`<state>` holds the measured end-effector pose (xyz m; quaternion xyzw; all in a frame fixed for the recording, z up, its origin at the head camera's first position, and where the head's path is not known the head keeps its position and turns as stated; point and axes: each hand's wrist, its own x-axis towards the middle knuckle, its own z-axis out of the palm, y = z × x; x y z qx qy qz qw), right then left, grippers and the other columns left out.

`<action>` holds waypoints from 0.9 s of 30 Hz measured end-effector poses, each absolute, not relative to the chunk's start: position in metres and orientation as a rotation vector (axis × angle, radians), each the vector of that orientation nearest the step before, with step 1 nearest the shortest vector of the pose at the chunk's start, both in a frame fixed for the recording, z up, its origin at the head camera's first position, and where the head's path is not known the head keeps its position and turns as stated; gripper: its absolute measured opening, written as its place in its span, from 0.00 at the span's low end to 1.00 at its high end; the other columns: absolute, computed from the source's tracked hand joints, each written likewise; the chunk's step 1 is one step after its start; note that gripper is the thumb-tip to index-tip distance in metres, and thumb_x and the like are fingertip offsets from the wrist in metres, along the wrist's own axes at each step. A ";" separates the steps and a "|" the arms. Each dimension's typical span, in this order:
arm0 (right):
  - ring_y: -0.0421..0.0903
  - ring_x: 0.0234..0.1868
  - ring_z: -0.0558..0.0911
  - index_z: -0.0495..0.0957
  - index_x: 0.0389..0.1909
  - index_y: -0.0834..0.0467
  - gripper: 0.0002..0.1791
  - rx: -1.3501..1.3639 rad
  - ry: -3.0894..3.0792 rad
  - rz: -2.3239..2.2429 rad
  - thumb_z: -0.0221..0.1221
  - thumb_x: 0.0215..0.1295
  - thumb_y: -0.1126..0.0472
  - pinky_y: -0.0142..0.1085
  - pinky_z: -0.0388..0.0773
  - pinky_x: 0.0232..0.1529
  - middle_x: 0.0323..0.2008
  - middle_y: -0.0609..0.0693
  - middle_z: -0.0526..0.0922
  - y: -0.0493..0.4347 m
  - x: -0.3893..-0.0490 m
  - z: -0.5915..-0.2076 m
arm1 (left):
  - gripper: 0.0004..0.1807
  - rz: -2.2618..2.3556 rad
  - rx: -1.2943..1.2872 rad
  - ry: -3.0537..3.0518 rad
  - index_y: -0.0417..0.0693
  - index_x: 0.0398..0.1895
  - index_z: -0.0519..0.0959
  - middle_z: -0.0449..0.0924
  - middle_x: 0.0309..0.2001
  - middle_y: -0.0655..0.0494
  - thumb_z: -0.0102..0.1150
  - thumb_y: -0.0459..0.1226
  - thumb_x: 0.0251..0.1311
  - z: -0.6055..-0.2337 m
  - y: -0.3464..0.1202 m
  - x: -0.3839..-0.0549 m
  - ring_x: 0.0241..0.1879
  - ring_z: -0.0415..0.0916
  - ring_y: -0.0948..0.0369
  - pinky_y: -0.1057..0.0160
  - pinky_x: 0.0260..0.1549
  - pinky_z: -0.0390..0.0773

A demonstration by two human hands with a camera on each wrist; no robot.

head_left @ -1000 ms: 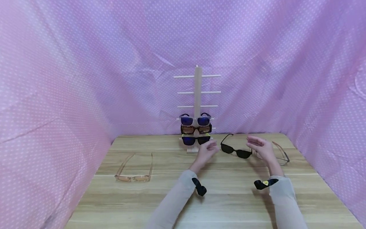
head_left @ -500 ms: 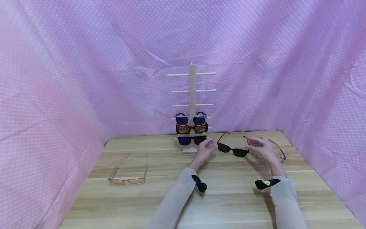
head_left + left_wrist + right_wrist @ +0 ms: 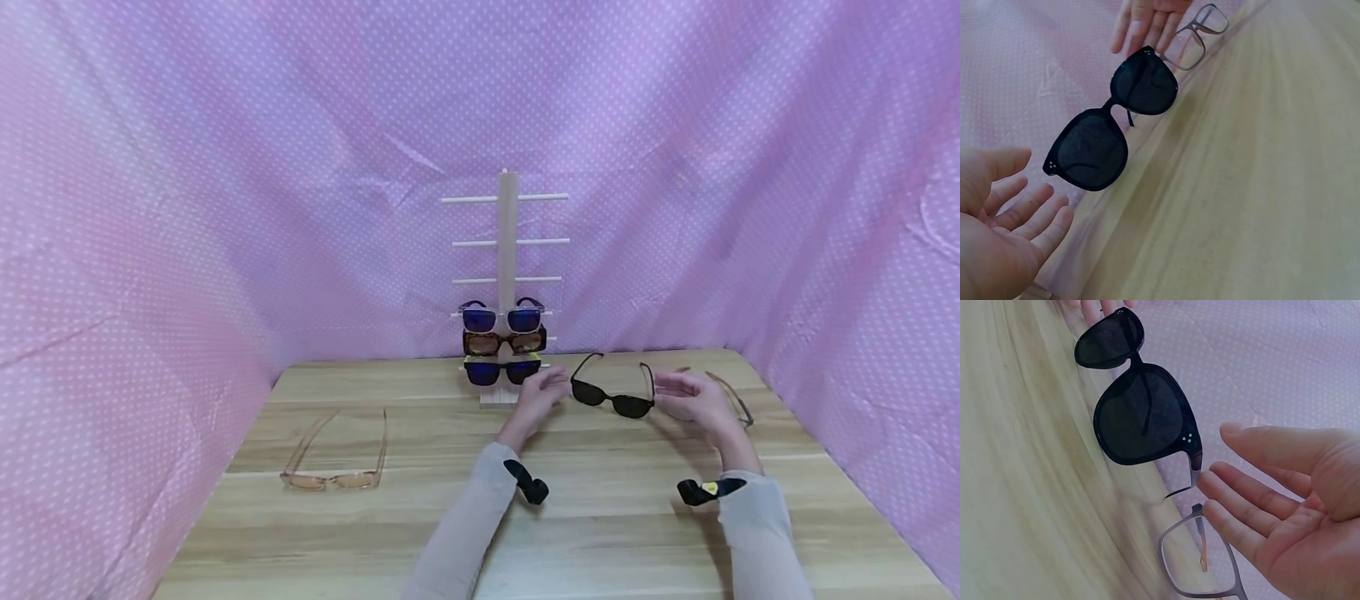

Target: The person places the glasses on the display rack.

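Black sunglasses (image 3: 630, 406) rest on the table with their temples unfolded toward the back, between my two hands. My left hand (image 3: 534, 402) is just beside their left end, fingers extended and palm facing them; in the left wrist view a gap separates this hand (image 3: 1004, 231) from the frame. On the other side, my right hand (image 3: 697, 402) has its fingers loosely extended. In the right wrist view its fingertips lie close to the hinge of the sunglasses (image 3: 1138, 419); I cannot tell whether they touch. Grey-rimmed clear glasses (image 3: 1163, 550) lie behind the right hand, partly hidden.
A wooden display stand (image 3: 507, 250) with crossbars stands at the back centre. On its lower bars hang white-framed sunglasses (image 3: 478, 320), tortoiseshell sunglasses (image 3: 482, 344) and dark sunglasses (image 3: 482, 372). Amber-tinted glasses (image 3: 330, 482) lie at the left. Dotted pink cloth (image 3: 300, 167) encloses the table (image 3: 600, 533).
My right hand has shifted slightly right, away from the black sunglasses, so their right temple shows more fully. The left hand has barely moved. The head view has shifted a little.
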<state>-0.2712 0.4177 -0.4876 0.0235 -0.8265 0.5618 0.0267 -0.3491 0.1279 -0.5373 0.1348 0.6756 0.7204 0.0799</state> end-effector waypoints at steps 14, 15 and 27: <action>0.26 0.44 0.85 0.70 0.66 0.74 0.34 0.034 -2.607 1.721 0.69 0.64 0.62 0.21 0.81 0.45 0.55 0.60 0.86 0.419 -0.275 -0.493 | 0.24 2.042 0.458 2.014 0.39 0.67 0.75 0.81 0.61 0.41 0.61 0.32 0.69 -0.544 0.128 -0.349 0.60 0.79 0.51 0.56 0.59 0.81; 0.27 0.44 0.85 0.70 0.66 0.74 0.34 0.040 -2.613 1.719 0.69 0.65 0.63 0.21 0.81 0.45 0.55 0.61 0.85 0.419 -0.275 -0.494 | 0.24 2.046 0.455 2.021 0.40 0.67 0.75 0.81 0.60 0.41 0.61 0.32 0.68 -0.545 0.128 -0.348 0.60 0.79 0.51 0.57 0.58 0.82; 0.24 0.47 0.82 0.71 0.63 0.77 0.30 0.149 -2.584 1.741 0.68 0.65 0.66 0.19 0.79 0.48 0.52 0.55 0.88 0.412 -0.281 -0.502 | 0.20 2.148 0.438 2.097 0.39 0.59 0.82 0.86 0.52 0.41 0.65 0.28 0.63 -0.551 0.133 -0.344 0.51 0.83 0.59 0.69 0.48 0.83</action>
